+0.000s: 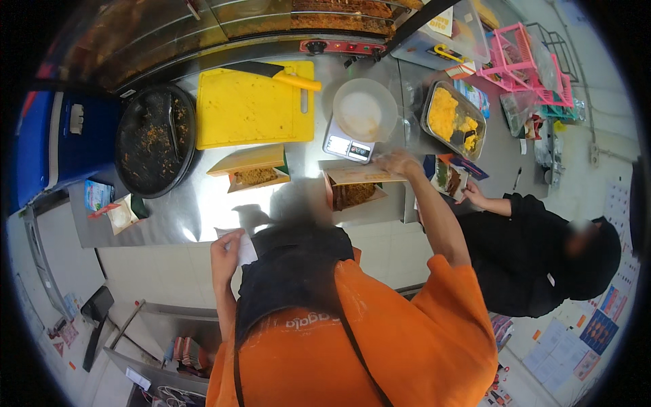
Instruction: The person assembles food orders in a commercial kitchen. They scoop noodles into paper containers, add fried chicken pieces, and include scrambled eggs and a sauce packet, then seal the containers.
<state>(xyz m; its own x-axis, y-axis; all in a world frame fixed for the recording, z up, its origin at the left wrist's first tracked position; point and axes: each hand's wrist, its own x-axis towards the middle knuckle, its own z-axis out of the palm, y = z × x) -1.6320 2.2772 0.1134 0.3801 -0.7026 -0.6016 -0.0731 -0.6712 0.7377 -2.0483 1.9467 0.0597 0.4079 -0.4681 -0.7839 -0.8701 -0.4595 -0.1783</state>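
Observation:
My right hand (397,163) reaches forward and rests on the open lid of a cardboard food box (352,188) with brown filling on the steel counter (203,203). My left hand (227,249) holds a small white paper slip (244,249) near the counter's front edge. A second open food box (254,169) with its lid up stands to the left, between the two hands.
A yellow cutting board (254,105) with a yellow-handled knife (281,73), a dark round pan (154,139), a white bowl (365,108) on a scale (346,146) and a tray of yellow food (453,119) lie behind. A person in black (536,251) stands at right, a hand at the counter.

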